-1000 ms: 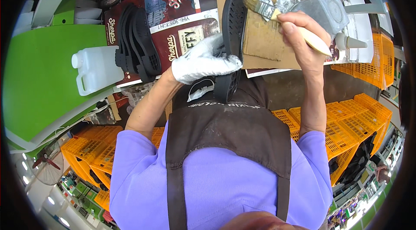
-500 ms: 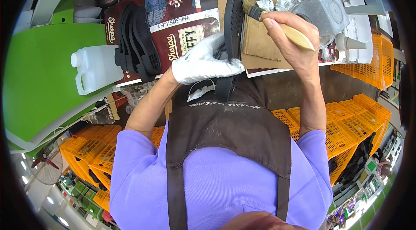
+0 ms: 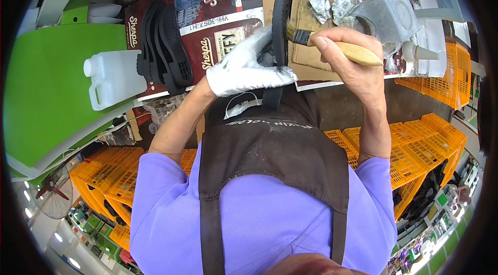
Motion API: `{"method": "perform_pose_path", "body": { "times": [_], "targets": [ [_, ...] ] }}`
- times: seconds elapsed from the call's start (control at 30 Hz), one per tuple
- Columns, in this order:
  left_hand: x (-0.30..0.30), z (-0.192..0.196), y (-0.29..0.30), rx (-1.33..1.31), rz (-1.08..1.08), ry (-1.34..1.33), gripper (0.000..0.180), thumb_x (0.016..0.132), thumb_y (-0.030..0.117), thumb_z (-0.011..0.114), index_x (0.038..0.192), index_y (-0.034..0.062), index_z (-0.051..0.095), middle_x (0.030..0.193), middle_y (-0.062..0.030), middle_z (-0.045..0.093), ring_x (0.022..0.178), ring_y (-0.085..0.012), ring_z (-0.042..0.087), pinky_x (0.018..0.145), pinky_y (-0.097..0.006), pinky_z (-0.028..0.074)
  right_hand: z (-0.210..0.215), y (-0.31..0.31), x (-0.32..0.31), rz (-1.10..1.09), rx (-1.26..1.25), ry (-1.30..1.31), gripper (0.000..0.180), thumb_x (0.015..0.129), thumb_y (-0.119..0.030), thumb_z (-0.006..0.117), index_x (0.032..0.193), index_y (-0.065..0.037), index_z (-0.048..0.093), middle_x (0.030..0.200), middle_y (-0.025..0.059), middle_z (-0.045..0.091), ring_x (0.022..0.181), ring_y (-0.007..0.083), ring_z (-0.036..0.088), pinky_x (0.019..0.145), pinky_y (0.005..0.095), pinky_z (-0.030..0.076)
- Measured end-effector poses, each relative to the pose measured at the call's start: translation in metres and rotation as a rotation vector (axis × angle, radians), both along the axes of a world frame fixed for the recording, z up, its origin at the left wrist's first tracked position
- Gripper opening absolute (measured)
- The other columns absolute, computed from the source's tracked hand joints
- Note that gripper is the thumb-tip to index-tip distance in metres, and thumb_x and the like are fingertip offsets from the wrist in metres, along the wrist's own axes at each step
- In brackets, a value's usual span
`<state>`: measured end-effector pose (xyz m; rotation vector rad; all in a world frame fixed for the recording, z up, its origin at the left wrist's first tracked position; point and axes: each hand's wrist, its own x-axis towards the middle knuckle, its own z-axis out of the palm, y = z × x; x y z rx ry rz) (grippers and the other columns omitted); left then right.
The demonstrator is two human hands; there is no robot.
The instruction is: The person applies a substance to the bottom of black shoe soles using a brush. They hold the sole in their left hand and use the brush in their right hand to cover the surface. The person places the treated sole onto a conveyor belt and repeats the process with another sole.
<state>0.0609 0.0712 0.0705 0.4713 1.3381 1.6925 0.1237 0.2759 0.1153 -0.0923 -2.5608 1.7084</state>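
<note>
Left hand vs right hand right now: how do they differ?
The left hand wears a white glove; the right hand is bare. The left hand grips a black shoe sole stood on edge; the right hand holds a wooden-handled brush, its bristles at the sole. The left hand sits lower and flatter, the right hand is fisted. Both are raised over the cardboard-covered bench.

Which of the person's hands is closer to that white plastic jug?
Left. The gloved left hand holds the black sole, a little right of the jug; the right hand, gripping the brush, is farther right.
</note>
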Motion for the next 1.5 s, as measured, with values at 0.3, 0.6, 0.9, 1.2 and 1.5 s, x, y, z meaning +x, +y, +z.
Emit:
{"method": "perform_pose_path", "body": {
  "times": [0.3,0.6,0.9,1.2,1.5],
  "targets": [
    [-0.007,0.0,-0.005,-0.036,0.025,0.022,0.069,0.073,0.009,0.074,0.128,-0.0012,0.035,0.118,-0.0089,0.049,0.103,-0.0153,0.052,0.088,-0.03,0.047,0.0,-0.004,0.008,0.069,0.076,0.043,0.011,0.077,-0.01,0.068,0.082,0.0,0.067,0.072,0.0079,0.066,0.061,0.0115,0.061,0.056,0.0232,0.048],
    [-0.017,0.0,-0.007,-0.152,0.143,0.249,0.056,0.075,0.014,0.073,0.121,0.0016,0.044,0.108,-0.0054,0.055,0.088,-0.0103,0.053,0.081,-0.026,0.046,-0.008,-0.006,0.014,0.13,0.041,0.125,0.009,0.077,-0.009,0.069,0.081,0.0,0.067,0.069,0.0069,0.066,0.058,0.0118,0.062,0.053,0.0239,0.048],
    [-0.026,-0.012,-0.019,0.04,0.17,0.161,0.075,0.067,0.012,0.077,0.13,-0.0009,0.038,0.118,-0.0112,0.054,0.103,-0.0173,0.055,0.088,-0.03,0.047,0.007,0.006,0.015,0.252,0.035,0.057,0.007,0.077,-0.006,0.067,0.078,0.0,0.067,0.068,0.0069,0.066,0.058,0.0128,0.062,0.054,0.0245,0.048],
    [-0.036,-0.039,-0.02,0.344,0.079,-0.455,0.069,0.073,0.019,0.063,0.132,-0.0022,0.035,0.122,-0.0158,0.053,0.115,-0.029,0.05,0.098,-0.041,0.041,0.02,0.019,0.027,0.191,-0.239,0.157,0.011,0.077,-0.003,0.061,0.072,0.006,0.066,0.064,0.0116,0.062,0.051,0.0142,0.058,0.048,0.0245,0.047],
    [-0.034,-0.036,-0.022,0.358,0.041,-0.345,0.088,0.061,0.012,0.078,0.135,-0.0022,0.032,0.126,-0.0129,0.051,0.114,-0.0255,0.052,0.097,-0.038,0.041,0.016,0.018,0.025,0.27,-0.16,0.244,0.011,0.076,-0.002,0.062,0.069,0.005,0.066,0.07,0.0116,0.065,0.056,0.0173,0.061,0.051,0.0264,0.049]
  ]
}}
